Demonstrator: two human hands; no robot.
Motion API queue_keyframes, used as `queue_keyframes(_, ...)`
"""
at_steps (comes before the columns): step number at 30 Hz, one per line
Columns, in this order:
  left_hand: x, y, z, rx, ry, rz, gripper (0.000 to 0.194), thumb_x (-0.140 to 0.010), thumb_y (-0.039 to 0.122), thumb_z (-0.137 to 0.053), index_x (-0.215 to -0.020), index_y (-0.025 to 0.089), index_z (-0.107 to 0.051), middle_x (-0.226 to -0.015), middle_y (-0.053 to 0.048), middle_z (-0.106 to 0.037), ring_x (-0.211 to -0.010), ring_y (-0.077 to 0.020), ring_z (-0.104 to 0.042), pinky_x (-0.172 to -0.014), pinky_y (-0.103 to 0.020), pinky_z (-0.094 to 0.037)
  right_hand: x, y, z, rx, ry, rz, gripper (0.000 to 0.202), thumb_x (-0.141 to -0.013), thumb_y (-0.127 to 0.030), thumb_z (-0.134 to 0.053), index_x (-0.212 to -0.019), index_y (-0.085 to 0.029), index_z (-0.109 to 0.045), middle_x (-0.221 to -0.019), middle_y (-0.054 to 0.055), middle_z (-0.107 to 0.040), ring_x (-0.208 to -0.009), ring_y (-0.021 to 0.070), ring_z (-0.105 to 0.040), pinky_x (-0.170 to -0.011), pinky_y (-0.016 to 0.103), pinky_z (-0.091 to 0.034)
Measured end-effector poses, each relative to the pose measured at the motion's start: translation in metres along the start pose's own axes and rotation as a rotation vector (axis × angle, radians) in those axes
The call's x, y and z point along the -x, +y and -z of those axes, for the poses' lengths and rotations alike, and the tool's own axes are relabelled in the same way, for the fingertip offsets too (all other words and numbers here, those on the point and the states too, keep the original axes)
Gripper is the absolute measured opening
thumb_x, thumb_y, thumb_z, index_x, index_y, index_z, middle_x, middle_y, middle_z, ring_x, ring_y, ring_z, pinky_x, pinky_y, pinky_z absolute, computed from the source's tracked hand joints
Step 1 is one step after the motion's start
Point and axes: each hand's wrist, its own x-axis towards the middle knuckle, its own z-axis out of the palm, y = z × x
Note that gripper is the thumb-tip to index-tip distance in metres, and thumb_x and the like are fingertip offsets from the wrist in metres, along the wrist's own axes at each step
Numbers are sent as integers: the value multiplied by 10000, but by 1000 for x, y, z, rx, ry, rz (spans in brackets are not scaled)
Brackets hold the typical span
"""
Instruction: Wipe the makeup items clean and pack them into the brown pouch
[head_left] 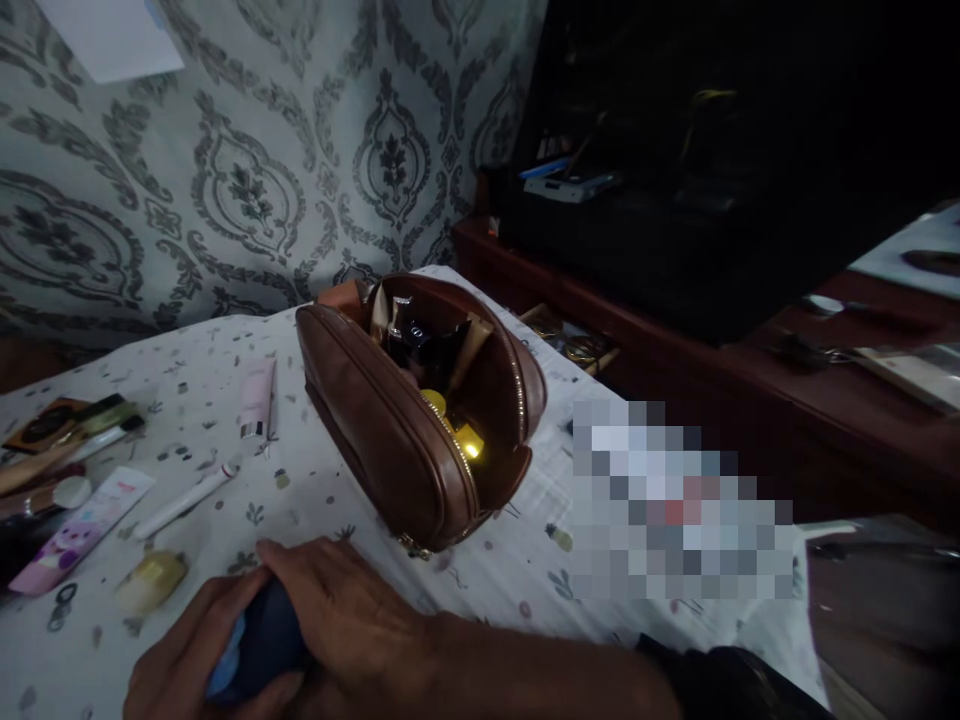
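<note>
My left hand (pixel 199 640) and my right hand (pixel 349 610) are both closed around a dark blue item (pixel 266 635) with a lighter blue part, low in the view. Just beyond them a brown leather bag (pixel 375 420) stands unzipped on the patterned white cloth (pixel 300 500). Inside it are dark glossy items (pixel 420 335) and a shiny yellow-gold item (pixel 470 441). A yellowish piece (pixel 154 582) lies to the left of my hands, beside a white pen-like stick (pixel 187 500).
Pink tubes (pixel 257 400) (pixel 82 530) and several cosmetics lie at the left. A dark red cabinet (pixel 637 370) with a large black screen (pixel 675 150) stands at the right. A pixelated patch covers part of the cloth. Patterned wallpaper rises behind.
</note>
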Motion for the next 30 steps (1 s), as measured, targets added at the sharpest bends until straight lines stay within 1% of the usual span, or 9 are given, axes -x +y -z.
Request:
queue_keyframes(4,2,-2,1,27,-18,24,533,-890,647,-459,-1217,237,-552,-1080,-104,-655,-913,-244,-680,-724,-308,-581,-1,-3,5,-10,-9,2,922,-807,-422,-674,-1507,-88,-177,-1366,214,-527,-1243,319,-503,-1070,469,-392)
queue_keyframes(7,7,-8,-1,20,-2,27,500,-887,624,-476,-1214,257,-568,-1112,-94,-679,-976,-269,-682,-800,-347,-584,-1,-6,8,-13,-28,-25,894,-801,-421,-674,-1489,-78,-219,-1367,215,-532,-1239,319,-512,-1069,468,-393)
queue_keyframes(10,10,-15,-1,-66,48,65,437,-912,558,-461,-1215,268,-584,-1135,-70,-704,-1019,-274,-687,-863,-367,-576,-1,-9,8,-1,5,-28,907,-776,-422,-693,-1486,-112,-221,-1363,199,-541,-1229,318,-520,-1061,481,-391)
queue_keyframes(13,5,-17,3,-115,27,39,370,-931,472,-460,-1193,250,-598,-1114,-50,-730,-983,-242,-709,-844,-324,-585,0,-10,8,31,33,-14,914,-766,-431,-711,-1485,-134,-231,-1363,188,-545,-1229,316,-519,-1062,483,-384)
queue_keyframes(16,-7,-9,7,-100,29,-15,305,-952,393,-444,-1132,225,-622,-1043,-36,-754,-912,-202,-728,-779,-264,-590,-1,-11,8,78,30,-11,900,-758,-449,-739,-1464,-115,-291,-1337,188,-567,-1202,315,-533,-1047,467,-400)
queue_keyframes(19,-19,3,8,-46,74,-1,302,-971,359,-404,-1058,202,-647,-984,-31,-764,-852,-179,-732,-733,-236,-583,-3,-11,8,127,48,-23,855,-766,-494,-734,-1430,-109,-356,-1273,181,-603,-1154,311,-554,-1020,471,-420)
queue_keyframes(25,-28,16,13,-18,127,119,299,-960,380,-426,-1001,193,-656,-906,-24,-753,-776,-173,-716,-705,-248,-560,-4,-13,10,167,59,-24,847,-756,-512,-741,-1420,-115,-397,-1238,167,-626,-1143,296,-570,-997,428,-454)
queue_keyframes(28,-42,23,29,-27,176,161,270,-942,381,-462,-1037,202,-640,-827,-6,-724,-715,-168,-691,-659,-253,-539,-3,-22,17,127,85,-35,808,-734,-522,-746,-1390,-161,-445,-1214,141,-646,-1130,290,-592,-980,423,-470)
queue_keyframes(30,-63,36,47,-11,223,148,256,-935,377,-474,-1036,203,-633,-815,-6,-707,-729,-172,-680,-678,-262,-531,0,-30,23,82,105,-20,767,-713,-536,-747,-1346,-184,-492,-1196,126,-657,-1120,288,-606,-957,414,-486)
